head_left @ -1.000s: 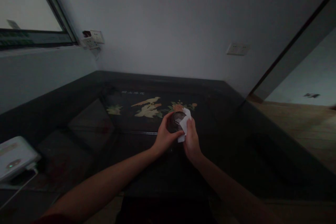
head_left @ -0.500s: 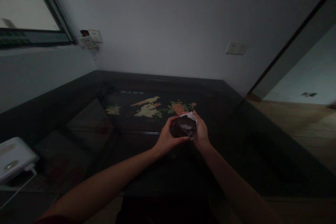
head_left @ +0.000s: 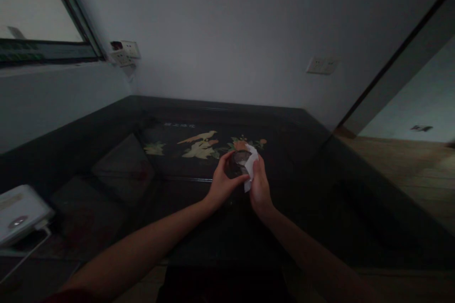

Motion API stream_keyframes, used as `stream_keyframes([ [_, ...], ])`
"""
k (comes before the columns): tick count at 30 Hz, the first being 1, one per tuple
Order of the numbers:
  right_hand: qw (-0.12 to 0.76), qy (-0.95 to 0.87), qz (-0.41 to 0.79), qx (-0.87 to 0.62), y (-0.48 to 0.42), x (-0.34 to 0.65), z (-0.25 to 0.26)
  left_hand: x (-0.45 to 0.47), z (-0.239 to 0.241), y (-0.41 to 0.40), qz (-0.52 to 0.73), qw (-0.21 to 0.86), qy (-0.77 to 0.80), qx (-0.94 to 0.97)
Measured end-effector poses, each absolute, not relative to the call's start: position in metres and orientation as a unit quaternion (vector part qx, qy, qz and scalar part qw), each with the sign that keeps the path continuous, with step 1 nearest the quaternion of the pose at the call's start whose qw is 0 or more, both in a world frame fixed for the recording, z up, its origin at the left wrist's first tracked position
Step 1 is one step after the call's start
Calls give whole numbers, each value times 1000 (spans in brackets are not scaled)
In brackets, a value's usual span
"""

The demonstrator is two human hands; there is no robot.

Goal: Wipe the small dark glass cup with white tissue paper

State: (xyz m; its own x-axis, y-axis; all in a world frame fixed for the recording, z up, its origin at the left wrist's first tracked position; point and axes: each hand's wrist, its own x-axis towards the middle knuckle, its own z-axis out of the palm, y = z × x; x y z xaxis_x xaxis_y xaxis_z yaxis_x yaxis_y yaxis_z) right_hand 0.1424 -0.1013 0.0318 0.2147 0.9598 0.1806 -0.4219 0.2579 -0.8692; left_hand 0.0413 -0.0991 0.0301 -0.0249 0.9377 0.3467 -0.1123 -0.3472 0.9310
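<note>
My left hand (head_left: 222,184) grips a small dark round glass object (head_left: 236,165), lifted just above a dark glass-topped table (head_left: 185,227). My right hand (head_left: 260,187) holds a folded white tissue (head_left: 250,167) pressed against the right side of that object. Both hands meet over the table's middle, in front of a painted bird-and-flower panel (head_left: 202,147). The light is dim, so the object's exact kind is hard to tell.
A white device (head_left: 19,218) with a cable lies at the table's left edge. Wall sockets (head_left: 124,52) sit by the window (head_left: 35,14) at the left, another socket (head_left: 322,65) on the back wall. A doorway and wooden floor (head_left: 408,165) open to the right.
Half a second ago my right hand cupped the object from the far right with the tissue behind it. Now it has come back to the near side, tissue against the object's right face.
</note>
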Motion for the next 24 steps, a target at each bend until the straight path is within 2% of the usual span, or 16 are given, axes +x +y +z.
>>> stream_keyframes([
  [7, 692, -426, 449, -372, -105, 144, 36, 42, 29, -99, 610, 485, 365, 509],
  [13, 690, -297, 546, -371, -86, 151, 36, 43, 34, -107, 588, 488, 347, 543],
  [16, 690, -286, 556, -366, -84, 151, 35, 44, 36, -108, 595, 466, 346, 555],
  [24, 682, -467, 430, -364, -107, 145, 40, 42, 29, -99, 620, 491, 354, 500],
])
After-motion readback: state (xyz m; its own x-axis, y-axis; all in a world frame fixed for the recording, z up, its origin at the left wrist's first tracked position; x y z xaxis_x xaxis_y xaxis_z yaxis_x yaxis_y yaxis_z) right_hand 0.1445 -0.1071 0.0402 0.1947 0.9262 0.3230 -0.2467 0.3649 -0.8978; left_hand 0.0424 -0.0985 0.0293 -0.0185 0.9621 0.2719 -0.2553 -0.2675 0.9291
